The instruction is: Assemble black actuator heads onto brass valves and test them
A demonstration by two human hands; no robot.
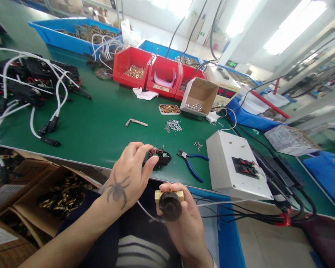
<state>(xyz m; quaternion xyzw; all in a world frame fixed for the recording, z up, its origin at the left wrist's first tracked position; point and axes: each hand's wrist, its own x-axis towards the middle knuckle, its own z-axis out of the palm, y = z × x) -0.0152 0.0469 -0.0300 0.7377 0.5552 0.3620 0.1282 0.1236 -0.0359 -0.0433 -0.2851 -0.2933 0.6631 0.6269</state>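
Observation:
My left hand (131, 171) is closed around the left end of a small black housing (164, 160), which rests at the table's front edge. Red wires and a bit of green circuit board show inside the housing. In front of the table, my right hand (188, 223) grips a brass fitting (158, 196) that has a round black cap (170, 207) facing me. A thin white cable (146, 211) runs below my left hand. Blue-handled cutters (190, 163) lie open to the right of the housing, and small screws (197, 146) are scattered just beyond them.
White cables and black assemblies (28, 82) cover the table's left. Red bins (132, 61), a cardboard box (201, 93) and a power supply (223, 87) stand behind. A hex key (136, 122) and pins (173, 125) lie mid-table. A grey switch box (223, 163) blocks the right.

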